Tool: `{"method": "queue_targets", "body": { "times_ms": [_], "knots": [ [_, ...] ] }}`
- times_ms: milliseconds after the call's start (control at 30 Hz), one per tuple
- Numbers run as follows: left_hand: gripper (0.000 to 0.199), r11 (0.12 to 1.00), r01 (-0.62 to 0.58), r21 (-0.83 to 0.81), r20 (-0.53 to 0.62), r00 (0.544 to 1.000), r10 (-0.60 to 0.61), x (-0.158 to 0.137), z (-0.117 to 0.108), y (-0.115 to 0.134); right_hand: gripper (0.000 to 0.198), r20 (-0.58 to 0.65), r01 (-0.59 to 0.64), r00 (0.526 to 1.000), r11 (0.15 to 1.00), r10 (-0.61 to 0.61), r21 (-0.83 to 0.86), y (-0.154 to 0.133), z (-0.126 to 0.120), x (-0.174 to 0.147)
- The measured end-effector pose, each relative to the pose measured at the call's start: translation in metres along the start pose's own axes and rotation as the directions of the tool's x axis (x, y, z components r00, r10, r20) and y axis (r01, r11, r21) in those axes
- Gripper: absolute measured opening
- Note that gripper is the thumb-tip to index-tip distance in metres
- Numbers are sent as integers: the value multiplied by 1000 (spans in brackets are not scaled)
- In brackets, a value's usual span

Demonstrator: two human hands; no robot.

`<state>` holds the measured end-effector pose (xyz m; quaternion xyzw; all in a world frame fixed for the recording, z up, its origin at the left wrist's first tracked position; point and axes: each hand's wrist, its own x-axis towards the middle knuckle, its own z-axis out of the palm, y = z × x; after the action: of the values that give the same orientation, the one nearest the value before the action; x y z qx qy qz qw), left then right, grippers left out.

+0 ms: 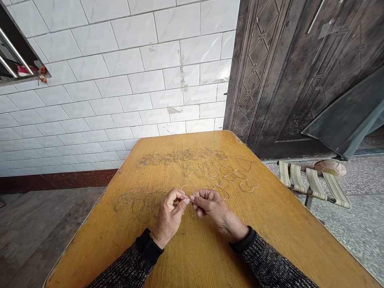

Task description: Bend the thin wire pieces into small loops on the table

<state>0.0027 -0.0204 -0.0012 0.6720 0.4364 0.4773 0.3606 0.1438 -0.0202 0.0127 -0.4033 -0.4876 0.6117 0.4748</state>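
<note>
A thin wire loop [186, 185] rises between my hands over the near middle of the table. My left hand [171, 212] pinches it between thumb and forefinger. From the other side my right hand [210, 206] pinches the same wire, and the two thumbs nearly meet. Where the wire runs under the fingertips is hidden. Loose wire loops [144, 202] lie in a tangle just left of my left hand. Beyond my hands, several flower-like bent wire shapes [207, 170] are laid out in rows.
The yellow wooden table [198, 256] narrows toward a white tiled wall [132, 92]. A dark carved door [288, 80] stands at the right. Beside the table are a folding stool with striped straps [313, 182] and a roundish ball-like thing [330, 168].
</note>
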Motion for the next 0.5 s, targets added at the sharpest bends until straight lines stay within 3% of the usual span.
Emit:
{"method": "queue_targets", "body": {
  "times_ms": [233,500],
  "knots": [
    [23,945,187,-268,113,980,-162,4,-6,9,34,3,49,999,997,-49,-62,6,-6,4],
    [23,902,224,-370,-30,967,-252,11,-9,0,35,92,-73,993,997,75,-20,2,-10,-1]
  ]
}}
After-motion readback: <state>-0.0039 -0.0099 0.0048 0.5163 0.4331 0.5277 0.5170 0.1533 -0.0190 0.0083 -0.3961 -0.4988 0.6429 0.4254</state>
